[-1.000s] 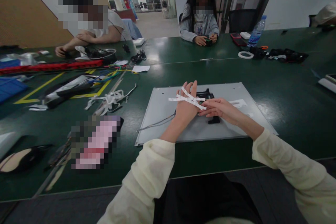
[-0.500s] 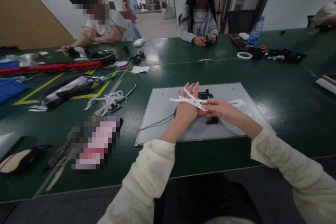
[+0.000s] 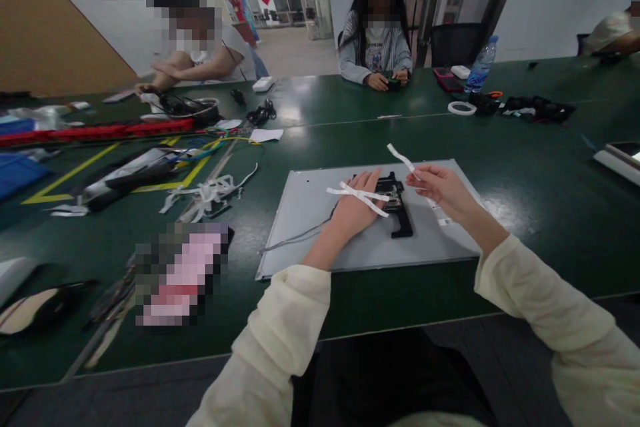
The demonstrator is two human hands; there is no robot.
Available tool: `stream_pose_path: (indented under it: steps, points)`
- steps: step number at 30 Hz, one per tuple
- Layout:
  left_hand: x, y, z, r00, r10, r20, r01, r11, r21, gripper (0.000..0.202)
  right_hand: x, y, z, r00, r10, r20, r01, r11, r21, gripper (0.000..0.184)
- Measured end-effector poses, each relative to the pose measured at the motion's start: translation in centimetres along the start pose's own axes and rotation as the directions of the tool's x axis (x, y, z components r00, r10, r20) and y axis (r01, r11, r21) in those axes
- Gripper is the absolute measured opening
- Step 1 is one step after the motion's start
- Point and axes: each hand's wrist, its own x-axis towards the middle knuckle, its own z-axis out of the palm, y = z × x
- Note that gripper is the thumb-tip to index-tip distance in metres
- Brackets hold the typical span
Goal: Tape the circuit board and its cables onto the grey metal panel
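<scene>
My left hand (image 3: 354, 212) lies palm down over the left part of a black bracket-like device (image 3: 404, 221), fingers stretched out. Crossed white tape strips (image 3: 361, 195) rest on the back of this hand. Up and to the right, my right hand (image 3: 443, 192) pinches one end of a single white tape strip (image 3: 399, 156), whose free end points up and left. The device sits on a pale grey board (image 3: 295, 213), and thin grey wires (image 3: 295, 238) run left from under my left hand. More white strips (image 3: 444, 221) lie on the board, partly behind my right hand.
A tangle of white strips (image 3: 213, 197) and a phone (image 3: 187, 273) lie left of the board. Cables and a tape roll (image 3: 461, 108) are farther off, near a water bottle (image 3: 483, 65). Two people (image 3: 377, 47) sit across the green table (image 3: 330, 137); another is at far right.
My right hand has moved right and up, away from my left hand, carrying one tape strip. My left hand has lowered and its fingers have come closer together over the device.
</scene>
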Motion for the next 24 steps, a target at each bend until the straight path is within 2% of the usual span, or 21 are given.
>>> stream_pose_path:
  steps: [3, 5, 8, 12, 14, 17, 19, 21, 24]
  points:
    - [-0.1, -0.2, 0.1, 0.995, 0.068, 0.076, -0.066, 0.997, -0.025, 0.044, 1.4, 1.5, -2.8, 0.976, -0.109, -0.189, 0.082, 0.986, -0.147, 0.029]
    - [0.0, -0.5, 0.3, 0.991, 0.086, 0.102, -0.082, 0.996, -0.042, 0.041, 2.2, 2.5, -4.1, 0.959, -0.155, -0.237, 0.109, 0.974, -0.198, 0.03]
    - [0.0, -0.9, 0.8, 0.991, 0.087, 0.105, -0.083, 0.996, -0.042, 0.041, 2.8, 3.6, -4.9, 0.962, -0.183, -0.203, 0.13, 0.959, -0.252, 0.031]
    - [0.1, -1.2, 1.3, 0.995, 0.055, 0.085, -0.053, 0.998, -0.019, 0.042, 2.6, 3.8, -4.7, 0.964, -0.238, -0.114, 0.17, 0.891, -0.421, 0.028]
    - [0.1, -1.2, 1.4, 0.996, 0.057, 0.065, -0.055, 0.998, -0.027, 0.042, 2.4, 3.6, -4.6, 0.95, -0.296, -0.096, 0.199, 0.815, -0.544, 0.026]
    - [0.1, -1.3, 1.6, 0.997, 0.055, 0.044, -0.054, 0.998, -0.042, 0.041, 2.1, 3.2, -4.4, 0.91, -0.405, -0.091, 0.209, 0.636, -0.743, 0.025]
    - [0.2, -1.4, 1.6, 0.998, 0.044, 0.05, -0.042, 0.998, -0.049, 0.042, 2.0, 3.1, -4.4, 0.899, -0.43, -0.077, 0.202, 0.566, -0.799, 0.025]
    - [0.2, -1.3, 1.5, 0.998, 0.033, 0.061, -0.03, 0.998, -0.059, 0.041, 2.1, 3.1, -4.5, 0.911, -0.409, -0.059, 0.205, 0.572, -0.794, 0.025]
    - [0.2, -1.1, 1.3, 0.997, 0.025, 0.071, -0.019, 0.997, -0.076, 0.04, 2.2, 3.2, -4.7, 0.934, -0.358, -0.014, 0.228, 0.625, -0.747, 0.022]
